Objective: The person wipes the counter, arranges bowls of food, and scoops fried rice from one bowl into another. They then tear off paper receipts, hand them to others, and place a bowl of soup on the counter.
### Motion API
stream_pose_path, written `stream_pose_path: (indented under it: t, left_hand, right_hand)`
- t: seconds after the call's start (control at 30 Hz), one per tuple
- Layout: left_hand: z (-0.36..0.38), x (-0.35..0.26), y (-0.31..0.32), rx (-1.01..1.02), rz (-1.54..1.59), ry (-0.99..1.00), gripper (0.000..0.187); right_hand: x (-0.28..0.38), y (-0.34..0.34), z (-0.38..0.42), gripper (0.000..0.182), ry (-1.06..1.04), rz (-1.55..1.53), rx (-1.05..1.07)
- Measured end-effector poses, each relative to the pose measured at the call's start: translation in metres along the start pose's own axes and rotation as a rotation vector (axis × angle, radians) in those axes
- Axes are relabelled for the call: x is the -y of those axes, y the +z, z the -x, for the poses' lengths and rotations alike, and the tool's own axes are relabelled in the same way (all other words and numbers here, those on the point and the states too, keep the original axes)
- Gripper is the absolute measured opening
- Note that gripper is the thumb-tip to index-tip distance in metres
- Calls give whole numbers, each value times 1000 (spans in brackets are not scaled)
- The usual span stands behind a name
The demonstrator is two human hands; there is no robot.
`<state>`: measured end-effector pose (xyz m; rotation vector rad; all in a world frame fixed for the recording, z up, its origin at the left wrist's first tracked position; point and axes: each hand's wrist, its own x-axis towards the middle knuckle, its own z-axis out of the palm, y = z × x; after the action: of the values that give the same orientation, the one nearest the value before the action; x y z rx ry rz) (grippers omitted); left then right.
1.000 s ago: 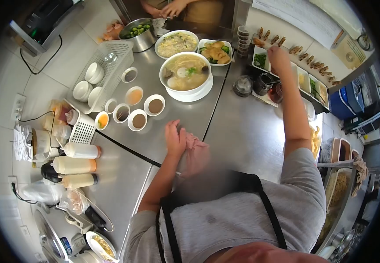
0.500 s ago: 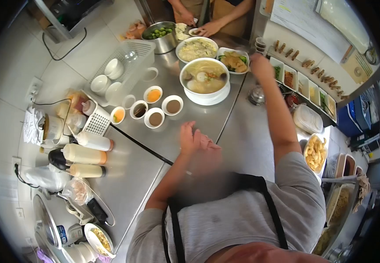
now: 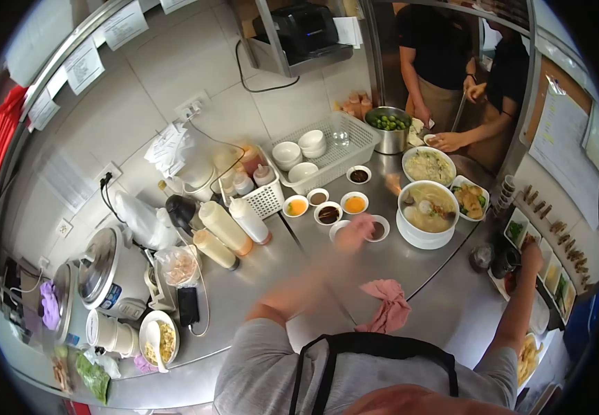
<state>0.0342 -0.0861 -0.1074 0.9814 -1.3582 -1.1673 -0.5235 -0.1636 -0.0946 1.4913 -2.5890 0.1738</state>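
My left hand point(image 3: 356, 234), blurred by motion, is over the steel counter at the small sauce bowls. It overlaps a bowl of brown sauce point(image 3: 377, 229) in this view. A crumpled pink cloth point(image 3: 387, 304) lies on the counter below that hand. At the right, my right hand point(image 3: 531, 257) reaches down beside a dark jar point(image 3: 505, 263) and the row of topping containers point(image 3: 536, 245); its fingers are mostly hidden. Between the hands stands a large white bowl of soup point(image 3: 427, 211). Behind it are another full bowl point(image 3: 428, 166) and a square dish of food with greens point(image 3: 469, 198).
Squeeze bottles point(image 3: 225, 228) and a white basket point(image 3: 265, 197) stand at the left. A grey basket point(image 3: 354, 155) holds white bowls, beside a pot of greens point(image 3: 389, 131). Across the counter, another person's hand point(image 3: 449, 141) is at a small dish.
The view has swung left. My left hand has left the pink cloth and moved to the sauce bowls. My right hand has gone from beside the square dish to the dark jar.
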Motion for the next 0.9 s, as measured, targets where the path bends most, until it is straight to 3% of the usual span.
stream_pose_path:
  t: [0.03, 0.07, 0.1, 0.13, 0.17, 0.2, 0.23, 0.27, 0.3, 0.33, 0.37, 0.4, 0.43, 0.5, 0.53, 0.57, 0.63, 0.73, 0.83, 0.9]
  left_hand:
    - [-11, -34, -23, -40, -40, 50, 22]
    - [-12, -96, -37, -126, -234, -5, 24]
    - [-32, -111, -75, -172, -484, 107, 23]
    - [-35, -160, -85, -334, -421, 82, 24]
    - [-46, -195, -111, -373, -551, 153, 27]
    - [-54, -233, -128, -446, -434, 181, 34]
    - [-57, -277, -148, -434, -486, 268, 37]
    - [-70, -312, -174, -577, -586, 310, 38]
    - [-74, -351, -188, -731, -593, 366, 37]
    - [-76, -389, -206, -759, -629, 465, 37]
    - [-76, -422, -200, -900, -615, 637, 40]
    - [-65, -452, -178, -916, -489, 681, 44]
    - [-62, -472, -173, -944, -488, 667, 47]
    - [-62, -503, -168, -979, -469, 586, 52]
    - [-65, -512, -168, -986, -453, 524, 54]
    - [-68, -521, -177, -929, -400, 438, 59]
    - [-73, -527, -178, -932, -416, 432, 62]
    - [-82, -535, -192, -891, -449, 416, 66]
    - [-98, -541, -225, -827, -517, 433, 62]
    - [-77, -527, -196, -866, -584, 404, 58]
  right_hand:
    - [2, -2, 3, 18, -8, 24, 13]
    - [4, -4, 4, 18, -15, 47, 27]
    - [3, -4, 4, 18, -13, 44, 36]
    - [2, -3, 3, 18, -10, 41, 44]
    - [2, -6, 0, 18, -6, 37, 51]
    - [7, -17, 4, 18, -15, 8, -13]
    - [17, -37, 16, 18, -23, -21, -77]
    - [29, -57, 31, 19, -31, -49, -140]
    - [42, -75, 50, 17, -131, -115, -111]
    - [57, -95, 72, 16, -229, -179, -82]
    - [72, -112, 98, 15, -325, -243, -51]
    - [92, -114, 129, 13, -436, -339, -53]
    - [104, -89, 151, 14, -561, -507, 92]
    - [133, -73, 209, 20, -834, -703, 462]
    - [142, -37, 233, 28, -1053, -612, 429]
    - [164, -56, 257, 35, -1106, -502, 759]
    - [174, -42, 304, 33, -1178, -678, 705]
    - [194, -6, 332, 31, -1234, -708, 618]
    - [203, -24, 344, 27, -1429, -528, 614]
    - [204, -44, 349, 25, -1258, -623, 649]
